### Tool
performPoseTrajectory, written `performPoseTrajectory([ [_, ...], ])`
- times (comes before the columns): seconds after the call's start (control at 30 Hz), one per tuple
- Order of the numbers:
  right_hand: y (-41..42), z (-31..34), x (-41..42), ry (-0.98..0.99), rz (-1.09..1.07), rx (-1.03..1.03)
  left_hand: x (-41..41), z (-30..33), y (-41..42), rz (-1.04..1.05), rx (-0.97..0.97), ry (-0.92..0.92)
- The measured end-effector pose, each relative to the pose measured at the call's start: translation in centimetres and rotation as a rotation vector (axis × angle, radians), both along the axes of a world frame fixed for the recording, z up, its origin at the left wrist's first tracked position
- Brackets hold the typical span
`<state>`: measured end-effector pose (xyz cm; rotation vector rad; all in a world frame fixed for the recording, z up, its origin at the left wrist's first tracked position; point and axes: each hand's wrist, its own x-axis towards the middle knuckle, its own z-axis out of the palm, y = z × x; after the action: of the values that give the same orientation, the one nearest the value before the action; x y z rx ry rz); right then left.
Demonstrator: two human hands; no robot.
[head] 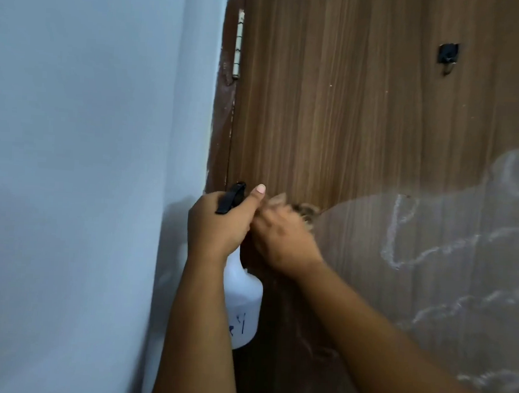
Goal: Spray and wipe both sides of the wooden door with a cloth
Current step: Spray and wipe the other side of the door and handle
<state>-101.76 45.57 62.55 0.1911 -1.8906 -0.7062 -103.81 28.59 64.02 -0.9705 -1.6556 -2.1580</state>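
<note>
Door (333, 109) is showing brown wood-grain veneer, smooth with a low sheen; lower right is carrying dull, chalky white scrawl. Hinge (238, 43) is reading as pale metal. Spray bottle (242, 310) is looking like milky translucent plastic, its trigger head (230, 198) black plastic. Wall (87, 155) is appearing matt painted

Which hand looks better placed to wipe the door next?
Right, probably. The right hand is already at the door, seemingly holding a blurred cloth, while the left hand grips the spray bottle.
</note>
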Motion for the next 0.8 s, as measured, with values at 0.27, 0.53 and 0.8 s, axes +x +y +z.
performPoseTrajectory([
  [0.27,12.4,2.2,18.3,0.913,-0.193,-0.541,3.5,-0.8,3.8,-0.086,-0.003,0.027],
  [0.53,4.7,-2.3,7.1,0.665,-0.259,-0.494,5.8,1.6,5.9,-0.131,-0.009,0.105],
  [0.8,5.6,-1.6,8.2,0.127,-0.093,-0.045,5.5,2.1,4.9,-0.187,-0.081,0.118],
])
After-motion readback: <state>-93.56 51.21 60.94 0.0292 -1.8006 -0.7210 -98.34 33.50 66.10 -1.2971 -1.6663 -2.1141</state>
